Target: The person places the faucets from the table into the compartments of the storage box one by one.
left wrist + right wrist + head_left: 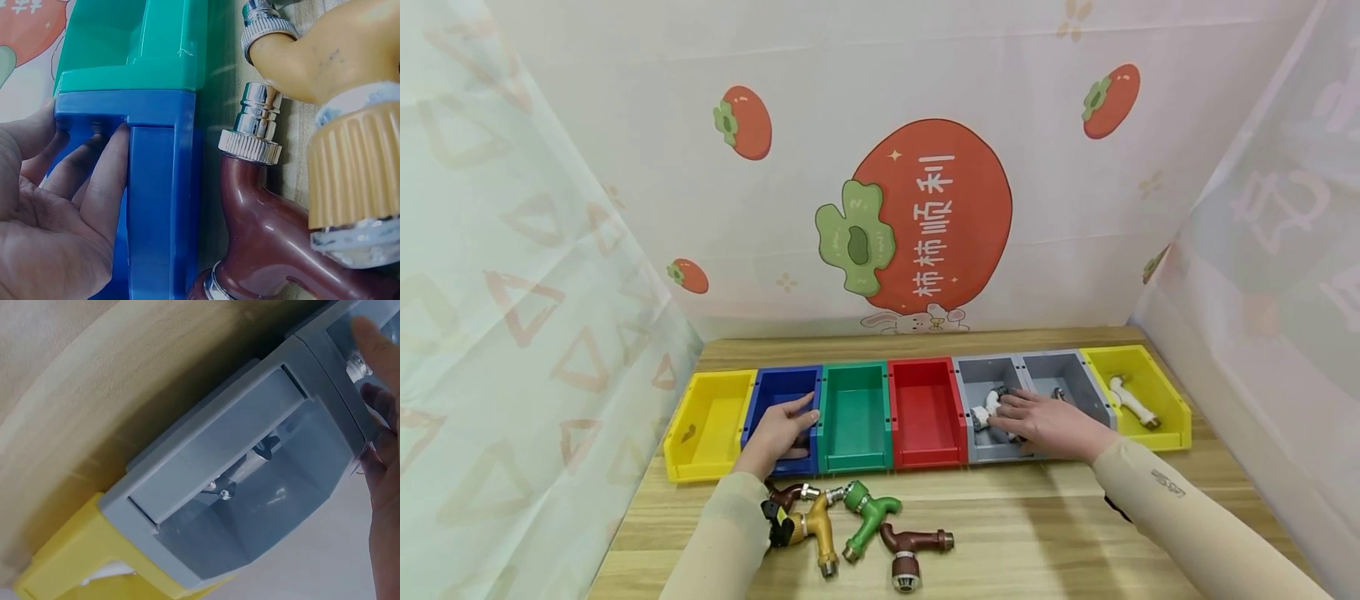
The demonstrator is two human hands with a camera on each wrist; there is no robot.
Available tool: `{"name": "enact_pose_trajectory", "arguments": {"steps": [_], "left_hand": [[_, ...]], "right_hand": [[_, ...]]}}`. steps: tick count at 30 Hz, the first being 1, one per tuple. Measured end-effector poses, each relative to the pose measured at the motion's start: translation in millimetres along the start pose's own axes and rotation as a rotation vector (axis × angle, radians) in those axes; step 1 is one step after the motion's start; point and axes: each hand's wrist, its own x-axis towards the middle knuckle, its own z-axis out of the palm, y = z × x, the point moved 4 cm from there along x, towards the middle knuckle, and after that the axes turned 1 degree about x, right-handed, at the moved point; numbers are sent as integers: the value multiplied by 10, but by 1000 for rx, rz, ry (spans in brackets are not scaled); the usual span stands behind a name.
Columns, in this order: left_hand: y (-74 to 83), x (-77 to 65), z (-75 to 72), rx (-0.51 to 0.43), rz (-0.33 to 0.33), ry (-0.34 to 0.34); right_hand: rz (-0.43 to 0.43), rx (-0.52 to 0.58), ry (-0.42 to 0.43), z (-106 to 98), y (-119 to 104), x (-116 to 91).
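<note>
A white tap (992, 402) lies at the fingertips of the right grip (1048, 423), inside the first grey bin (988, 371); that grip hangs palm down over the bin with its fingers stretched out, though whether they touch the tap cannot be told; the left grip (781, 427) reaches into the blue bin (786, 379), its fingers extended and not curled round anything, their tips against the inside of the wall next to the green bin (853, 379), the thumb at that wall's rim.

Just right of the right grip is the second grey bin (1060, 367), with a silver and dark fitting (250, 464) in it; farther right, the right-hand yellow bin (1172, 437) contains another white tap (1131, 402); between the two grips stand the green bin and the red bin (922, 383); left of the left grip, the left-hand yellow bin (722, 387) ends the row.

On the wooden surface (1000, 533), nearer the person than the left grip, lie a dark brown tap (788, 495), a mustard tap (822, 533), a green tap (871, 515) and, farthest right, a reddish-brown tap (910, 542); beyond both grips rises a pale backdrop (1030, 67) printed with orange-red fruit.
</note>
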Motion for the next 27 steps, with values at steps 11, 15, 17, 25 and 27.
{"name": "enact_pose_trajectory", "arguments": {"steps": [11, 15, 17, 25, 27], "left_hand": [[8, -14, 13, 50, 8, 36], [26, -25, 27, 98, 27, 63], [47, -40, 30, 129, 41, 80], [214, -200, -24, 374, 181, 189], [298, -288, -39, 424, 211, 221]], "right_hand": [[382, 5, 209, -227, 150, -31], [593, 86, 181, -250, 235, -85], [700, 176, 132, -234, 279, -113], [928, 482, 78, -151, 446, -215], [960, 568, 75, -125, 476, -244]]}}
